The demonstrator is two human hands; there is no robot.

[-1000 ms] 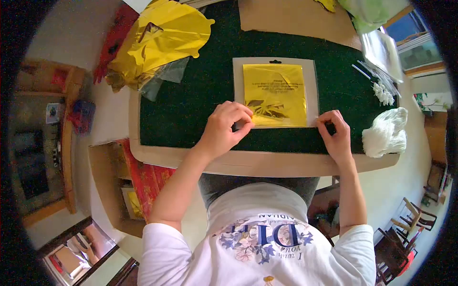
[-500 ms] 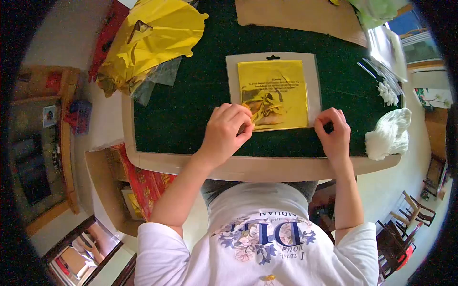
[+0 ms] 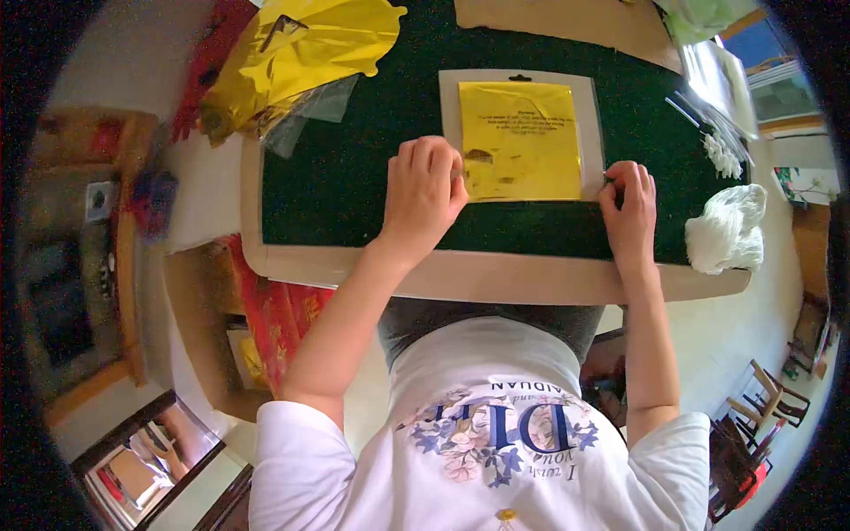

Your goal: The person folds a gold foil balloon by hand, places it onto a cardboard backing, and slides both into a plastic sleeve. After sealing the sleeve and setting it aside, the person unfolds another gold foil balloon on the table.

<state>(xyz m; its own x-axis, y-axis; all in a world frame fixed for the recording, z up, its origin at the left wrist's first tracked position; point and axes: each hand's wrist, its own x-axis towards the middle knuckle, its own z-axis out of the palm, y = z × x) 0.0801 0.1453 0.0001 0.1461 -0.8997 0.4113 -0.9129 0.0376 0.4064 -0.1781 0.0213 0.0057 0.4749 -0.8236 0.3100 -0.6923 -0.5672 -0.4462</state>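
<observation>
A clear plastic bag (image 3: 591,133) with a pale card backing and a hang hole lies flat on a dark green mat (image 3: 354,208). Inside is a folded gold foil sheet (image 3: 521,133) printed with small dark text. My left hand (image 3: 425,188) is closed at the bag's lower left corner, its fingertips pinching the edge there. At the lower right corner, my right hand (image 3: 630,199) pinches the other edge between thumb and finger. The fingertips of both hands are partly hidden.
Unfolded gold foil (image 3: 328,40) lies at the back left, over a clear plastic sleeve (image 3: 305,115). Brown cardboard (image 3: 567,26) is at the back. On the right are white sticks (image 3: 686,115), a bundle of white string (image 3: 726,228) and clear plastic packs (image 3: 715,75).
The view has shifted, so the table sits higher in it. The foil in the bag looks flatter, with fewer creases at its lower left. Both hands stay at the bag's lower corners.
</observation>
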